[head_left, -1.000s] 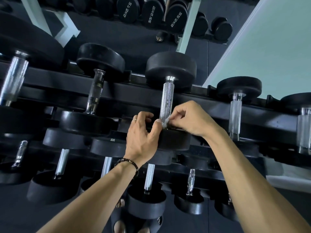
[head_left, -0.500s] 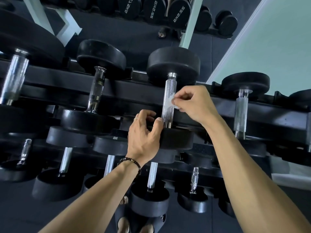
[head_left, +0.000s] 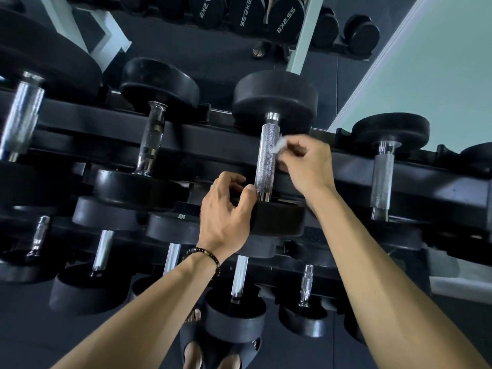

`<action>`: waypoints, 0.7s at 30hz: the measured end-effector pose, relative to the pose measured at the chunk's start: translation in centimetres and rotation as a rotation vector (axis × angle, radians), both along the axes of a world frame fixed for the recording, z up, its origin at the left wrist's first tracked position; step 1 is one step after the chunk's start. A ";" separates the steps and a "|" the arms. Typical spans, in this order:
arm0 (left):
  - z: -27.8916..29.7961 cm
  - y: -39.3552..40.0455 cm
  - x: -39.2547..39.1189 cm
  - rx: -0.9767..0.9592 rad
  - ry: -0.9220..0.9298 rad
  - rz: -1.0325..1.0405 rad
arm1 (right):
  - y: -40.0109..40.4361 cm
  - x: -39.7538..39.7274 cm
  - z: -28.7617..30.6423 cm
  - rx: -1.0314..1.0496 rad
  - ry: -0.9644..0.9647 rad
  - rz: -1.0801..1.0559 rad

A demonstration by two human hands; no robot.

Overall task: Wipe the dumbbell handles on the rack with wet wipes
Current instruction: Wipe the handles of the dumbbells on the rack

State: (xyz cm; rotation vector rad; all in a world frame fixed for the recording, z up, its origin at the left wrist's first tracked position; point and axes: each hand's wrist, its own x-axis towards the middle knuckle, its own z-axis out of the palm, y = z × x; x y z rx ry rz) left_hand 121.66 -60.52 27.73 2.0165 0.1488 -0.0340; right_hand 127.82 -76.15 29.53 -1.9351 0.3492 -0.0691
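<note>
**Small wipe, rough handle: where this could slip**

Head view: the right hand (head_left: 306, 161), at about one o'clock from the frame's centre, pinches a small crumpled wet wipe (head_left: 277, 148) between fingertips and thumb, pressing it to the right side of a knurled dumbbell handle (head_left: 267, 158) near its upper half. The left hand (head_left: 226, 214), near six o'clock of that handle, curls its fingers and thumb round the lower black weight head (head_left: 277, 218), steadying the dumbbell on the rack (head_left: 213, 134).

The wipe is a scrap, and only a corner of it meets the metal. On knurling that coarse it will likely snag, tear or roll out of the pinch. The far side of the handle faces away from the hand, so it may get missed unless the dumbbell is turned. If the left hand rotates the head too eagerly, the weight could shift in its cradle. Neighbouring handles at nine and three o'clock stand untouched by either hand.
</note>
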 end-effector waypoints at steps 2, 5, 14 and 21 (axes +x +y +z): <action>0.0 0.0 0.0 0.004 -0.003 -0.004 | -0.4 -2.2 0.0 -0.072 0.096 0.088; 0.1 0.0 0.0 0.009 -0.011 0.002 | -0.6 -2.7 0.7 -0.051 0.139 0.138; 0.1 -0.1 0.0 -0.003 -0.007 0.013 | -0.5 -0.6 0.0 -0.085 0.124 0.052; 0.1 -0.1 0.1 -0.009 -0.011 0.015 | 0.1 1.2 0.9 0.052 0.029 -0.020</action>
